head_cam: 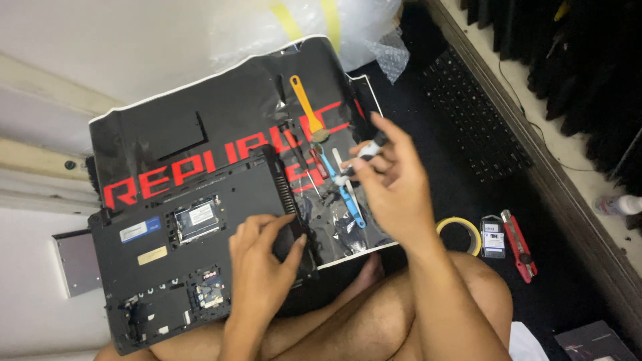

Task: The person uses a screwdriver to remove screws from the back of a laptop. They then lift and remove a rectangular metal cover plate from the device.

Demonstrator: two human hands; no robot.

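Holding the upturned black laptop [194,254] steady comes first: in the head view it lies bottom-up across my lap at the lower left of the frame, and my left hand [264,264] rests on its right edge, the fingers [257,227] curled together over the rim near the vent grille. My right hand [394,180] hovers just right of centre, above the black printed mat [200,127], its fingers pinched shut on a small screwdriver [361,157] with a pale handle, tip pointing down-left toward the machine.

To do this well, I judge I should keep the left hand pressing down so the case cannot rock on my knees, bring the tip straight into a screw head, and turn without tilting; a slanted tip could strip the head.

Other tools lie on the mat at upper centre: an orange-handled spudger [304,100], a blue tool [344,190] and a dark screwdriver [294,150]. At lower right, on the dark floor, are a yellow tape roll [461,230] and a red utility knife [520,246].
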